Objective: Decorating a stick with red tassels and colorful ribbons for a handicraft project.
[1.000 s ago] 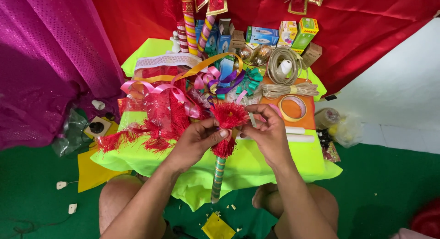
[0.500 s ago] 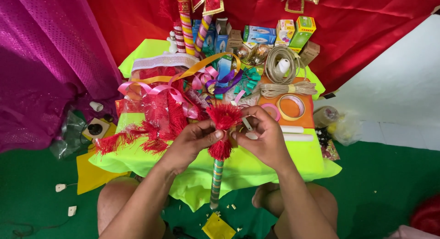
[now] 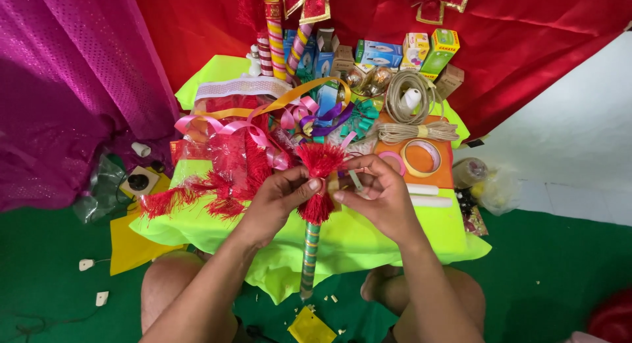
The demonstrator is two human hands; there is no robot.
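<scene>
1. Far to your left hangs a magenta cloth (image 3: 59, 86), and below it the floor is covered with green fabric (image 3: 46, 264)
2. A small white square plate with a dark knob (image 3: 139, 182) lies on the floor beside the low table, which is draped in a neon-yellow cloth (image 3: 368, 241)
3. On the left part of the table sit a heap of red fringe (image 3: 197, 191) and loops of pink ribbon (image 3: 224, 127)
4. Your left hand (image 3: 280, 198) is closed on the red tassel (image 3: 320, 178), thumb and fingers pinching it at mid-height
5. That tassel sits on top of a green striped stick (image 3: 309, 254), which points down toward you, over the table's front edge and between your knees
6. Your right hand (image 3: 378, 198) meets the tassel from the other side, its fingertips pressed together just beside the fringe, pinching a small pale strip (image 3: 355, 180)
7. Behind your right hand lie a roll of tape (image 3: 421, 157) on an orange sheet (image 3: 447, 175), and a coil of jute twine (image 3: 411, 109)
8. Along the back edge stand small cardboard boxes (image 3: 431, 50) against a red backdrop (image 3: 526, 40)
</scene>
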